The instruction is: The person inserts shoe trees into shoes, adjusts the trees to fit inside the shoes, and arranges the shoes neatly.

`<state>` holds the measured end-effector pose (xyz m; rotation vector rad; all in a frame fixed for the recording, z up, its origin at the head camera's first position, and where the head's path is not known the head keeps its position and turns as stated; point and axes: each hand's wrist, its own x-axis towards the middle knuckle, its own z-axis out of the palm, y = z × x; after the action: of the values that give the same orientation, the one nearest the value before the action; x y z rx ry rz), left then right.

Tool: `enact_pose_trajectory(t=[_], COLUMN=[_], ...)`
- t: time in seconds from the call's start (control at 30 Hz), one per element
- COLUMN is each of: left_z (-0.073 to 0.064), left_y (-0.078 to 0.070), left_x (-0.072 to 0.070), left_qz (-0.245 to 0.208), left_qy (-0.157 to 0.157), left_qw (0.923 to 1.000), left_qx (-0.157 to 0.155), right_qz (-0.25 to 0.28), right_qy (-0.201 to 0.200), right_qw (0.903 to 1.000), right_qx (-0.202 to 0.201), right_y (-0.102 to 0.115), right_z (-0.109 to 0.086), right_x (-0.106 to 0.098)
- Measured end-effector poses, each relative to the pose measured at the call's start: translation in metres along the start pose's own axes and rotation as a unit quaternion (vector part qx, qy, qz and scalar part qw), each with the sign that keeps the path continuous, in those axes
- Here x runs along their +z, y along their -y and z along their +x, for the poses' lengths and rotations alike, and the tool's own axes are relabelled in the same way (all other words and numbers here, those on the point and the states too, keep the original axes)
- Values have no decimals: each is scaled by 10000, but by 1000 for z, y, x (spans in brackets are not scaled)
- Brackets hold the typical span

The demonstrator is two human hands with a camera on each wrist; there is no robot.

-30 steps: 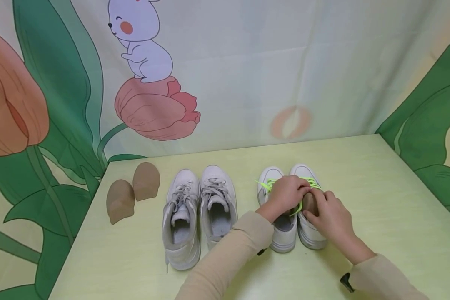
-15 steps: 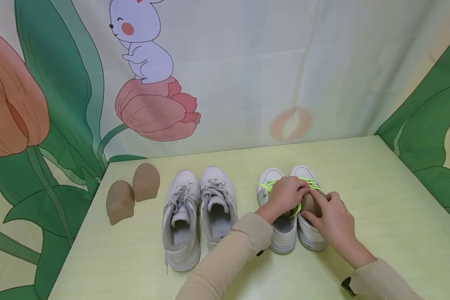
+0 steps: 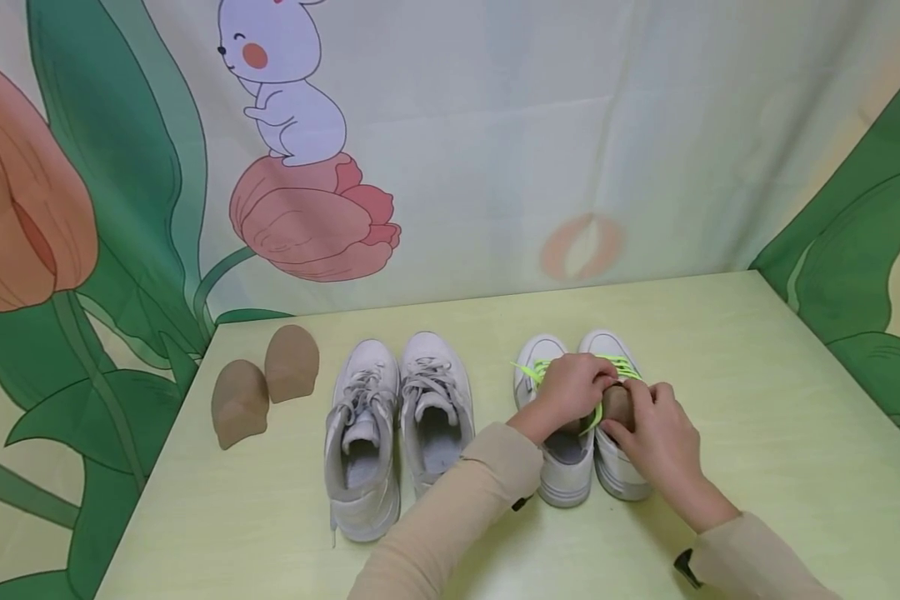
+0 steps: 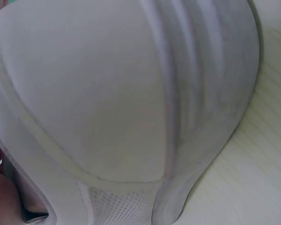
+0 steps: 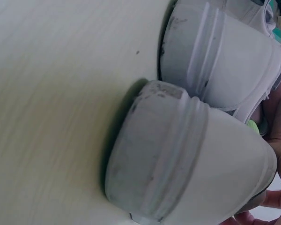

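Observation:
A pair of white sneakers with bright yellow-green laces stands right of the middle in the head view. At the right one of them, the white sneaker (image 3: 624, 475), my left hand (image 3: 570, 387) reaches across and pinches the tongue at the top of the opening. My right hand (image 3: 663, 429) holds a brown shoe insert (image 3: 618, 406) in that opening, thumb low and fingers high. The insert's front end is hidden inside the shoe. The left wrist view shows a white shoe heel (image 4: 93, 93) close up. Both heels, the nearer sneaker heel (image 5: 192, 159) included, fill the right wrist view.
The other sneaker (image 3: 565, 487) of the pair stands against it, partly under my left hand. Left of these are two greyish-white laced shoes, a left shoe (image 3: 363, 492) and a right shoe (image 3: 438, 375). Two brown inserts (image 3: 240, 404) lie at the table's left edge.
My right hand has shifted slightly at the opening, and the brown insert there shows a little differently tilted. The left hand stays at the tongue. The shoes stay in place.

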<state>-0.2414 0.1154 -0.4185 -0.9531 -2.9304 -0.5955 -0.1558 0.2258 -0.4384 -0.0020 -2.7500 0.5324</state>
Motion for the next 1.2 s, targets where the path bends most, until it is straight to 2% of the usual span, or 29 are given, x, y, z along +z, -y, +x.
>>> enact_pose_trajectory(t=[0.1,0.23,0.4,0.6,0.77,1.03,1.13,1.2], left_z=[0,0,0,-1,-1,-1,-1,-1], left_y=[0,1,2,4,5,5,5,5], left_x=[0,1,1,1,0,-1,0,0], left_qz=[-64,-87,-196,-443,-462,-500,-596,-594], left_qy=[17,-28,-101,-155,-182,-217,-181,-196], left_qw=[10000,10000,9997,9987,9985,9984,9980,9980], left_qx=[-59,-25,84,210,220,128,88,96], right_qz=[-2,5,89,499,762,774,839,871], right_qy=[-133,-122,157,512,362,133,165,366], right_qw=[9999,9999,9998,9974,9964,9969,9963,9955], right_qx=[-11,-10,-30,0,46,-68,6,104], right_y=[0,0,-3,-12,-14,-17,-18,-18], right_z=[0,1,0,-2,-2,2,2,1], right_x=[2,2,-5,-18,-24,-20,-18,-18])
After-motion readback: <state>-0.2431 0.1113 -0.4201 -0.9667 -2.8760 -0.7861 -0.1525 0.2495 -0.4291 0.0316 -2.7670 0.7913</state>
